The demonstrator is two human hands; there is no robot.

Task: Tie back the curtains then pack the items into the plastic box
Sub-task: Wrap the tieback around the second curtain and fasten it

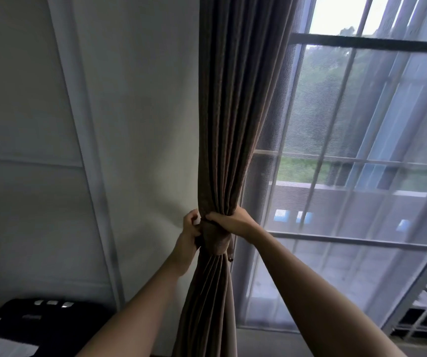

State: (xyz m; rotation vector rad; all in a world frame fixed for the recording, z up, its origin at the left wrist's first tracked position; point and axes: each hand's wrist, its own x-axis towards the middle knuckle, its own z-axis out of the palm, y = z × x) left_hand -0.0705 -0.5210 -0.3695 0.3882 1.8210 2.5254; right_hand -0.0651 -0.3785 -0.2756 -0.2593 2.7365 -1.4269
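Fingers (213, 217) of the right hand (233, 224) clamp the gathered curtain (229, 124) to hold the bunch tight. The left hand (190, 235) pinches the tie (216, 244) on the wall side, likely to fasten it. Curtain hangs bundled between wall (143, 124) and window (374, 43). No box in view.
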